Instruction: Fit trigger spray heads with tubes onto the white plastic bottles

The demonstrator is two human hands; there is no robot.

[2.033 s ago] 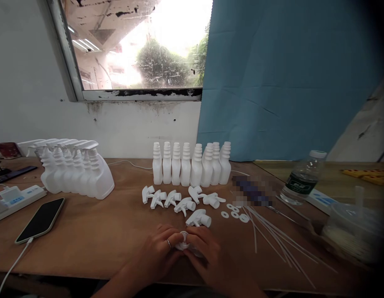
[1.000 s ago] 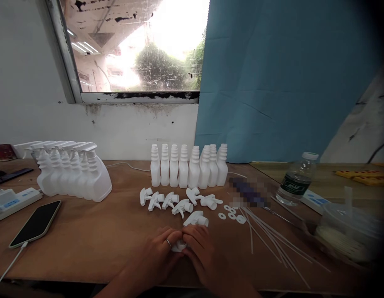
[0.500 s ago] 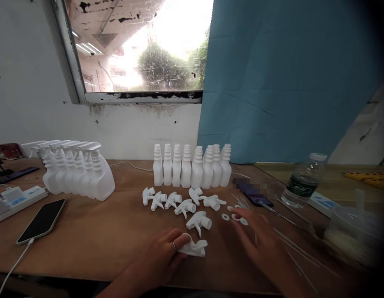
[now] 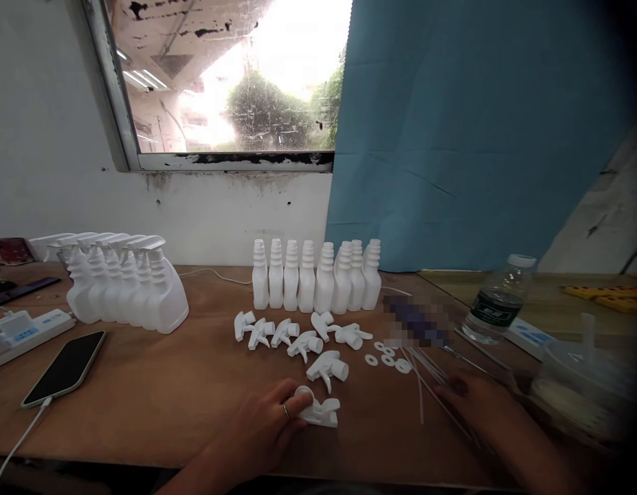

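My left hand (image 4: 269, 419) is closed around the round collar of a white trigger sprayer head (image 4: 321, 411) lying near the table's front edge. Just beyond it lies another sprayer head (image 4: 328, 368), with several more scattered farther back. My right hand (image 4: 477, 405) is low over the thin white dip tubes (image 4: 421, 385), fingertips at them. Its fingers are dim and blurred, so whether they grip a tube is unclear. Small white washers (image 4: 387, 359) lie between the sprayer heads and the tubes.
White bottles without heads (image 4: 308, 289) stand in a row at the back. Bottles with sprayers (image 4: 127, 289) stand at the left, behind a phone (image 4: 65, 368) on a cable. At the right are a water bottle (image 4: 496, 302), a power strip (image 4: 529, 337) and a lidded plastic cup (image 4: 580, 385).
My right hand has moved right, from the washers to the tubes, uncovering the washers. The left hand keeps hold of its sprayer head. The view has shifted slightly.
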